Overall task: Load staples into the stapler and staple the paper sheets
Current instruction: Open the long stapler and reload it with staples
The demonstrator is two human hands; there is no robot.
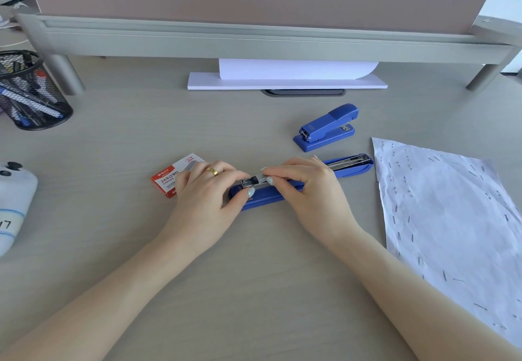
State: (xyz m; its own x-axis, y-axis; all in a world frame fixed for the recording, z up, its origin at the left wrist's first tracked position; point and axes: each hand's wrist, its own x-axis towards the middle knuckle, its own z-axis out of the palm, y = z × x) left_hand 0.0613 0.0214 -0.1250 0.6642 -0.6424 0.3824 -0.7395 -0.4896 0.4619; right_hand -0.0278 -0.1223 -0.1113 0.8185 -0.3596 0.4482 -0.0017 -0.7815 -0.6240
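Observation:
A long blue stapler (271,194) lies opened flat across the desk middle, its lid (354,167) swung out to the right with the metal channel showing. My left hand (207,191) pinches the stapler's front end, thumb on the blue base. My right hand (306,185) presses fingertips on the metal staple magazine (250,180). A red and white staples box (172,175) sits just left, partly under my left hand. White paper sheets (452,219), dotted with several staples, lie at the right.
A second, smaller blue stapler (326,129) stands closed behind. A white paper stack (285,80) rests under the grey monitor riser (254,41). A black mesh pen cup (28,92) is far left, with a white device (14,205) at the left edge.

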